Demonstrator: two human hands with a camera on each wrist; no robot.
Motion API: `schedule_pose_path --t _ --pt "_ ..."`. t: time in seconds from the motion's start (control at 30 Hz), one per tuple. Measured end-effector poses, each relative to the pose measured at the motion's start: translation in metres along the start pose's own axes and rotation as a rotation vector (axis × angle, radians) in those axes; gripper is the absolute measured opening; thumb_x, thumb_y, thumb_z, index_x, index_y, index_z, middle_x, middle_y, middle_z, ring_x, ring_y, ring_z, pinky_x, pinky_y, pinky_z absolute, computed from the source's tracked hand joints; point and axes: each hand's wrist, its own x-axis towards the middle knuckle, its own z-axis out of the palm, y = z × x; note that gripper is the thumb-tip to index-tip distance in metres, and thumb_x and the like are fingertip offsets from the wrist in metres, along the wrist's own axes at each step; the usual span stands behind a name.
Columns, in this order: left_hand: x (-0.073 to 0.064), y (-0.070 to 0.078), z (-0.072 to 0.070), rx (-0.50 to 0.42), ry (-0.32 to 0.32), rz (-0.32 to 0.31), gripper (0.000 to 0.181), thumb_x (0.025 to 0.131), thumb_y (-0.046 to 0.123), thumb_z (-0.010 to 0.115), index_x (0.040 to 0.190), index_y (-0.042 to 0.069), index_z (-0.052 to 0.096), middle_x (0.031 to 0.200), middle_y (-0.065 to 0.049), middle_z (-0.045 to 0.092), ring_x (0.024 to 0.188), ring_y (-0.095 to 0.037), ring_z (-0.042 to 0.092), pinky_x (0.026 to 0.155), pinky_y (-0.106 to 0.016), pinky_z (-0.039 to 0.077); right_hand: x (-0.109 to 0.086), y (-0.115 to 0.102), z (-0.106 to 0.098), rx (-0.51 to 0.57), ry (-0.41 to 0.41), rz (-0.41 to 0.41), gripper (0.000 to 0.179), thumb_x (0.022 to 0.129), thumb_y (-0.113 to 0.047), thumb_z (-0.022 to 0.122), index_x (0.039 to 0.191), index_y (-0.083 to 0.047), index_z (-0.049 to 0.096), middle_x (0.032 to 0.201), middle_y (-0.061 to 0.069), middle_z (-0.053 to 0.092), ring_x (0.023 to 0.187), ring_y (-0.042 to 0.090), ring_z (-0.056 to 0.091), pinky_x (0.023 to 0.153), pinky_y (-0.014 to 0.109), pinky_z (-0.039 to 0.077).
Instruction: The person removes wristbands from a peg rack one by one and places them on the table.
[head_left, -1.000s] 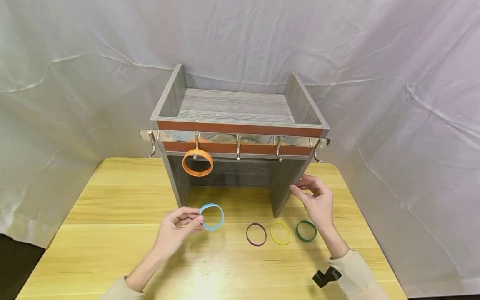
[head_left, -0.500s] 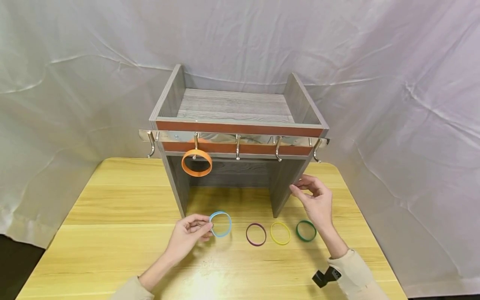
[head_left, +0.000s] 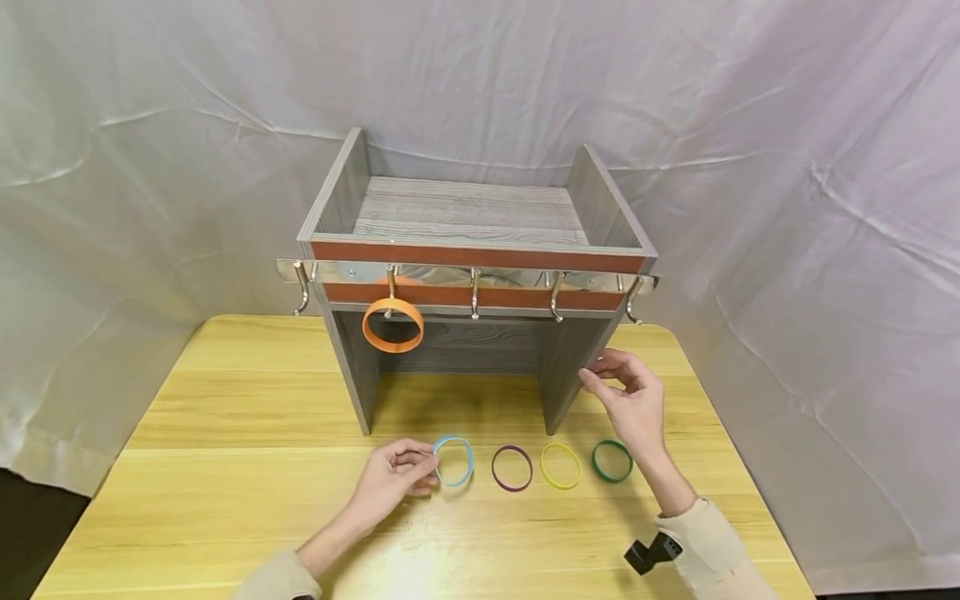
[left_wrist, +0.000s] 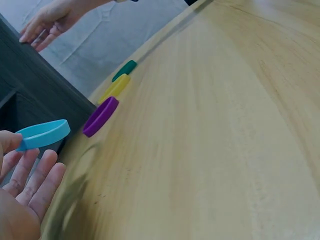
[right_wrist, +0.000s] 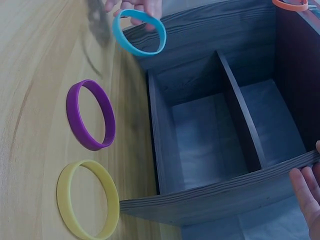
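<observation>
My left hand (head_left: 393, 479) pinches a light blue silicone wristband (left_wrist: 47, 134) between thumb and fingers, just above the table. To its right lie a purple wristband (head_left: 512, 468), a yellow wristband (head_left: 561, 466) and a green wristband (head_left: 612, 462) in a row. An orange wristband (head_left: 393, 326) hangs from a hook on the metal hook rail (head_left: 435, 275). My right hand (head_left: 632, 400) grips the front edge of the right side panel (head_left: 570, 379) of the grey wooden shelf, thumb and fingers on either side of it.
The grey shelf (head_left: 472, 212) stands at the back of the wooden table (head_left: 225, 492). Several metal hooks, such as the middle hook (head_left: 476, 293), stick out from its red front. Pale curtains (head_left: 480, 75) surround the table. A black device (head_left: 652, 553) is at my right cuff.
My left hand has moved right and toward me with the light blue wristband, bringing it near the purple one. The right hand keeps its place on the shelf panel.
</observation>
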Motion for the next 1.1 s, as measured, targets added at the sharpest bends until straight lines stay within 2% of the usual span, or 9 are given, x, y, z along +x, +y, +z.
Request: schedule_pose_path --t 0.17,0.4,0.9,1.1 --pt "0.001 -0.003 0.004 0.003 -0.021 -0.038 0.045 0.099 0.015 0.074 0.131 -0.013 0.059 0.109 -0.023 0.074 0.085 -0.016 0.077 0.077 -0.034 0.07 0.001 0.0 0.0 -0.007 0.002 0.004 0.03 0.085 0.018 0.075 0.113 0.017 0.066 0.091 -0.003 0.075 0.08 0.006 0.073 0.067 0.021 0.067" --pt "0.003 -0.007 0.007 0.022 -0.026 -0.046 0.045 0.1 0.018 0.074 0.131 -0.012 0.06 0.108 -0.02 0.075 0.088 -0.022 0.078 0.075 -0.031 0.07 0.001 0.0 -0.001 -0.012 0.002 0.009 0.03 0.085 0.019 0.075 0.113 0.017 0.066 0.091 -0.004 0.075 0.08 0.006 0.073 0.067 0.021 0.067" --pt "0.008 -0.014 0.018 0.006 0.003 -0.085 0.04 0.1 0.018 0.074 0.126 -0.01 0.063 0.102 -0.017 0.076 0.082 -0.019 0.076 0.071 -0.032 0.07 0.001 0.0 -0.001 -0.014 -0.002 0.004 0.028 0.085 0.018 0.076 0.112 0.016 0.067 0.09 -0.004 0.075 0.08 0.006 0.073 0.067 0.024 0.068" --pt "0.009 -0.017 0.021 0.009 0.005 -0.093 0.038 0.1 0.018 0.074 0.125 -0.009 0.063 0.098 -0.013 0.076 0.079 -0.016 0.075 0.069 -0.029 0.069 0.001 -0.001 -0.001 -0.016 -0.004 0.005 0.028 0.085 0.017 0.076 0.112 0.016 0.067 0.09 -0.004 0.075 0.079 0.006 0.073 0.067 0.026 0.068"
